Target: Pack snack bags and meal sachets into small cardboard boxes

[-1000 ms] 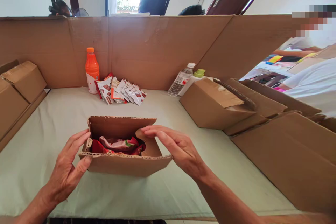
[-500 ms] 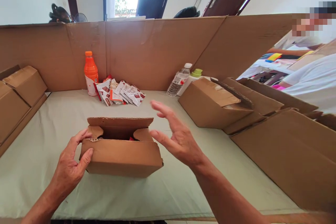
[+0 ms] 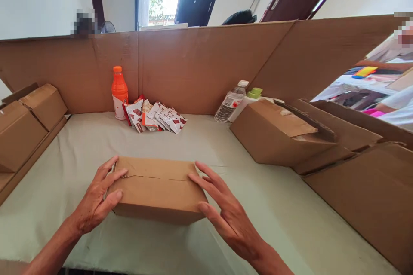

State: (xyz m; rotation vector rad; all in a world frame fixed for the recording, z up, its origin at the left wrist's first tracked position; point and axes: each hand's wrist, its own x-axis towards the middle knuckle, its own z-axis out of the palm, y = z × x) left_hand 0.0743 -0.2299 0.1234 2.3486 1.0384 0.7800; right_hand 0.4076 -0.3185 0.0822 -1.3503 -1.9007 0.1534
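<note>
A small cardboard box (image 3: pixel 158 191) rests on the pale green cloth near the front, its top flap lying closed. My left hand (image 3: pixel 97 195) grips the box's left end, thumb on the front and fingers on the top. At the right end, my right hand (image 3: pixel 222 206) touches the box with its fingertips, fingers spread. Behind the box lie several sachets (image 3: pixel 158 116), beside an upright orange bottle (image 3: pixel 119 94). What is inside the box is hidden.
A clear bottle (image 3: pixel 230 103) leans beside a green-capped bottle (image 3: pixel 254 93) at the back. Larger cardboard boxes (image 3: pixel 274 137) line the right, others (image 3: pixel 22 124) the left. A cardboard wall (image 3: pixel 200 64) runs along the back. Another person's arm (image 3: pixel 387 66) shows at far right.
The box's top flap has come down over its opening. My right hand has moved down onto the box's right end. The view has shifted slightly.
</note>
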